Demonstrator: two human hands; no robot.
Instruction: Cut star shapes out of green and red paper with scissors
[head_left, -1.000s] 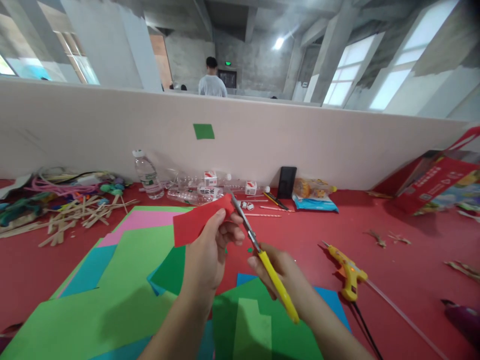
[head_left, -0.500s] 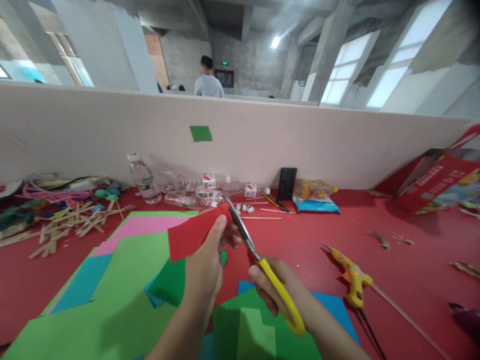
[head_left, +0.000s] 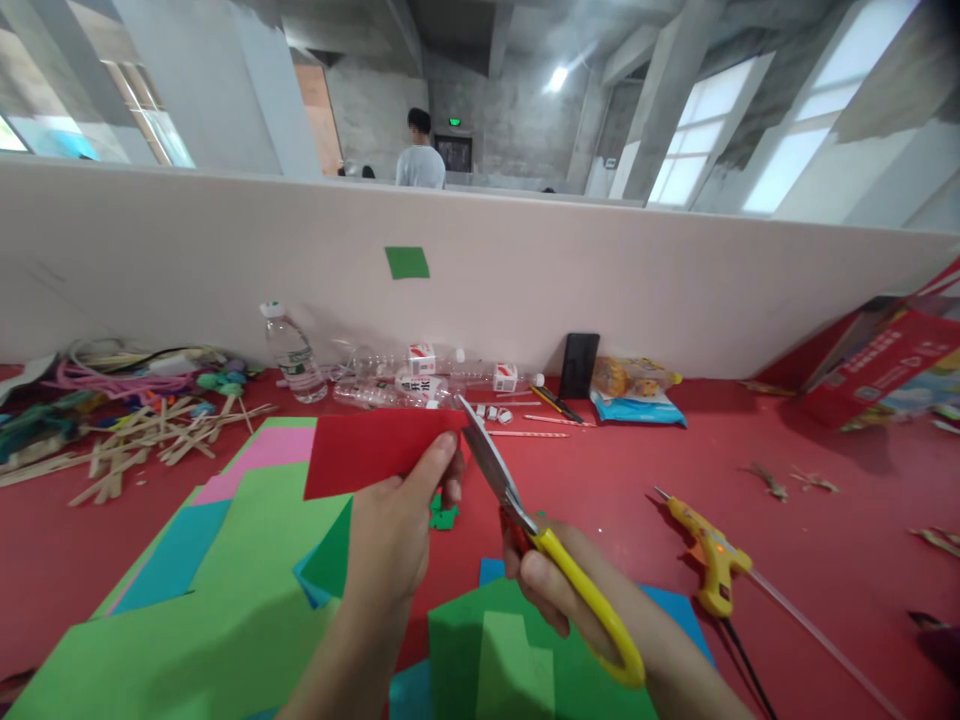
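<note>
My left hand (head_left: 405, 500) pinches a red sheet of paper (head_left: 367, 450) near its right end, holding it above the table. Yellow-handled scissors (head_left: 510, 490) are in my right hand (head_left: 570, 580), their blades pointing up and left at the paper's right edge. Whether the blades are cutting into the paper I cannot tell. Below my hands lie a dark green sheet (head_left: 450, 640) with a lighter green strip (head_left: 517, 660) on top. Small green scraps (head_left: 443, 514) sit on the table just right of my left hand.
Large light green sheets (head_left: 262, 560) cover the table's left side. Wooden sticks (head_left: 157, 440) are heaped at far left. Plastic bottles (head_left: 375, 390), a black phone (head_left: 579, 366) and a snack packet (head_left: 637, 405) line the partition. A yellow glue gun (head_left: 712, 560) with its cord lies at right.
The red paper has turned flatter to my view and shifted left with my left hand. My right hand and the scissors have moved slightly right and down.
</note>
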